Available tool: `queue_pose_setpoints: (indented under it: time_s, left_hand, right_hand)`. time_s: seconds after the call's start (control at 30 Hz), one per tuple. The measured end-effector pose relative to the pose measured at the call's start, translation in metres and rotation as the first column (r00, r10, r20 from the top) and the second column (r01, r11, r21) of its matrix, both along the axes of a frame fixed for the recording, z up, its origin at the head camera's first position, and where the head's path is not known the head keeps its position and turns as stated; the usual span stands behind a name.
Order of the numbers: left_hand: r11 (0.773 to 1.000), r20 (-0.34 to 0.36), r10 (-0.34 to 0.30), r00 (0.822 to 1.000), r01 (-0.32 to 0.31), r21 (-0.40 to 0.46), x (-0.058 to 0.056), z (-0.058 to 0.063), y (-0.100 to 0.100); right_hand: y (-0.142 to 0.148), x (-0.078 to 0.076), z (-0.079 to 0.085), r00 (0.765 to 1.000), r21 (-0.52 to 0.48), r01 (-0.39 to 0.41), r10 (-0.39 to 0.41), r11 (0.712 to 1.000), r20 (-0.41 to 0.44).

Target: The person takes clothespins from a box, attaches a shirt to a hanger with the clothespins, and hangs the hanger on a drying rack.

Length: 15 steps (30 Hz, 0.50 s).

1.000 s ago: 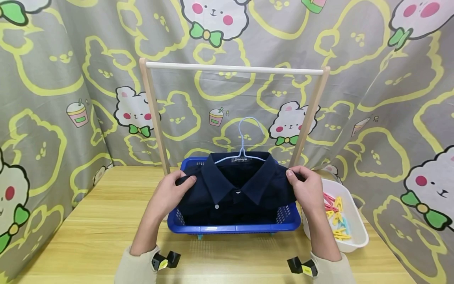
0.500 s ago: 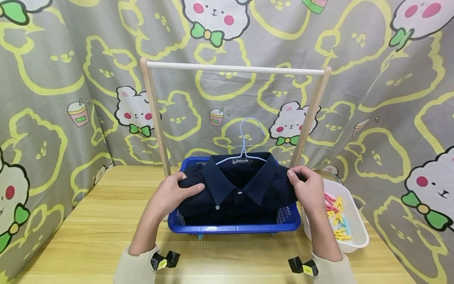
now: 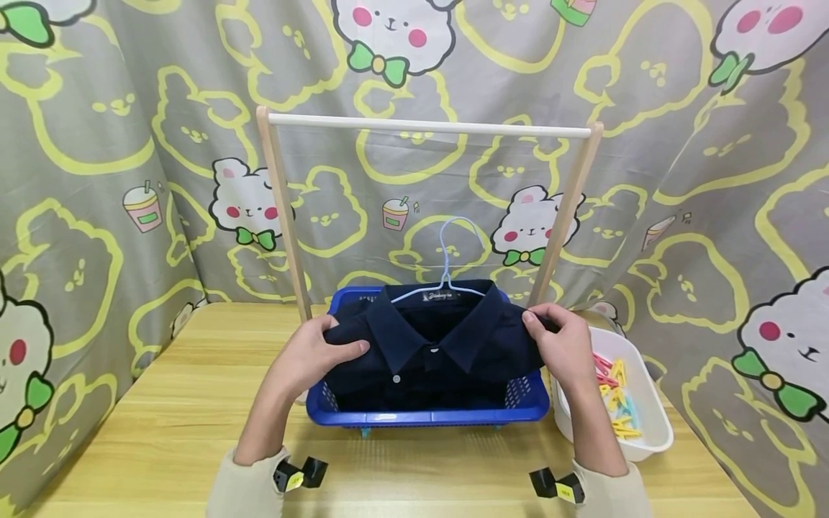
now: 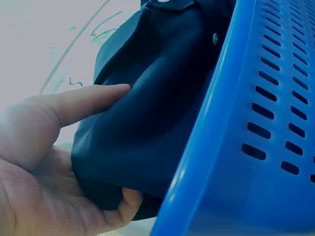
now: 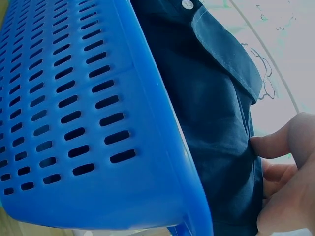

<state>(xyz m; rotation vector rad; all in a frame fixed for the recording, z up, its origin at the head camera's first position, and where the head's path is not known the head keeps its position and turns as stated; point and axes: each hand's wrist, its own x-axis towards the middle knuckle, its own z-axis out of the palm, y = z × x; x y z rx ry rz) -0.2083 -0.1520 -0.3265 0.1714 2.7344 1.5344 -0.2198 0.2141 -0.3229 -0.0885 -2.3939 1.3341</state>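
Note:
A dark navy collared shirt (image 3: 427,367) lies in the blue basket (image 3: 424,417), with a light-blue wire hanger (image 3: 445,253) inside its collar and the hook standing up. My left hand (image 3: 319,356) grips the shirt's left shoulder, thumb on top and fingers beneath; the left wrist view shows the thumb pressing the cloth (image 4: 142,123) beside the basket rim. At the other shoulder my right hand (image 3: 562,345) pinches the fabric between thumb and fingers, also seen in the right wrist view as a hand (image 5: 290,177) at the cloth's edge. The hanger's arms are mostly hidden under the shirt.
Behind the basket a wooden rack with a white crossbar (image 3: 427,126) spans above the shirt. Right of it stands a white tub (image 3: 657,424) holding yellow, pink and blue clothespins (image 3: 623,417). A patterned curtain (image 3: 414,173) surrounds the wooden table (image 3: 181,410).
The left thumb has shifted slightly inward and down on the shirt's shoulder over the last second. My right hand keeps its pinch almost in place. The hanger hook has moved slightly.

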Motion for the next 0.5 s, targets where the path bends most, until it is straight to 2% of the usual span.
queue_pose_setpoints:
  time_s: [0.5]
  left_hand:
    - [1.0,0.0,-0.017,1.0,0.017,0.014,-0.002,-0.0018,-0.0033]
  right_hand:
    - [0.0035,0.0007,-0.0009,1.0,0.051,-0.016,0.016,0.999,0.001]
